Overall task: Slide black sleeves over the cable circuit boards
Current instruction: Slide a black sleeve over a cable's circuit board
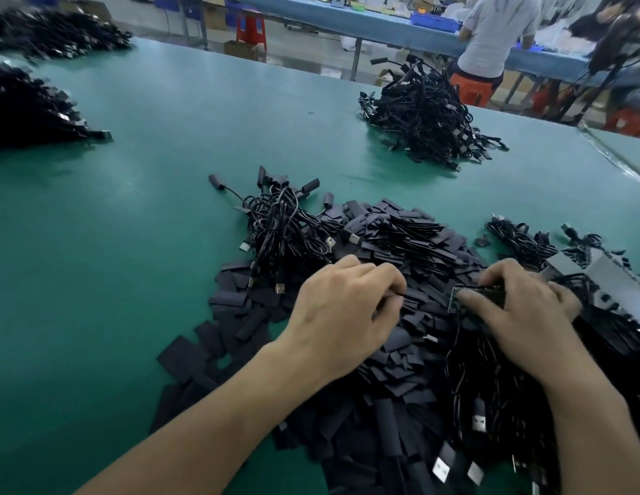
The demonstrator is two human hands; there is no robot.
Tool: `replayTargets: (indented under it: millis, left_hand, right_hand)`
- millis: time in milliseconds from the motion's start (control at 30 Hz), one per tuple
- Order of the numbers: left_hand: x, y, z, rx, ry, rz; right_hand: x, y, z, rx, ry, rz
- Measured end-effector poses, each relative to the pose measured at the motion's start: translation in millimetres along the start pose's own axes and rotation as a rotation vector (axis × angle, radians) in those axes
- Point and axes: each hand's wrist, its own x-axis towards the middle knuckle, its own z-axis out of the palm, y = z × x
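Right of centre, low in the frame: right hand [522, 316] curled over a small green circuit board [480, 296], pinching it between thumb and bent fingers, with black cable [458, 351] trailing down toward the bottom edge. Just left of it: left hand [343, 312], fingers bent, tips pressed together on a thin dark strip, seemingly a single sleeve [400, 294]; too little showing to be certain. Board and sleeve near each other, not touching.

Under both hands: heap of flat sleeves [411, 244] spread over the green table [133, 226]. Up and left of the heap, a tangle of cables [283, 226]; in the upper right, another pile [425, 112].

Judging by looks: board light and rigid, likely fragile at the solder joints and components, so better held by the bare edges near the cable end, leaving the free end clear for entry. Sleeve featherlight, soft, pressed flat, probably slick; needs squeezing at the side creases to pop the mouth open, and holding close to that mouth to avoid buckling. Cable limp and apt to snag in the tangle below; no tugging on it.
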Motion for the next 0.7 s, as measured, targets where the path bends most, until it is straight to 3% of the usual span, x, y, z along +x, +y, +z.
replayTargets:
  millis: [200,367,533,700]
  left_hand:
    - [5.4,16.9,9.4,-0.309,-0.176,-0.213]
    - [7.0,20.8,26.6,-0.574,-0.14,-0.309]
    - [3.6,9.7,32.4,-0.802,-0.091,-0.333]
    - [4.4,5.4,33.2,-0.879,-0.074,-0.326]
  right_hand:
    - [-6.3,-20.4,-13.6,0.224,0.163,-0.225]
    - [-8.3,-38.9,-13.5,0.29,0.07,-0.364]
    - [-9.5,-38.0,-7.5,0.39,0.009,-0.359]
    - [-5.1,-33.7,-5.7,0.458,-0.047,-0.362]
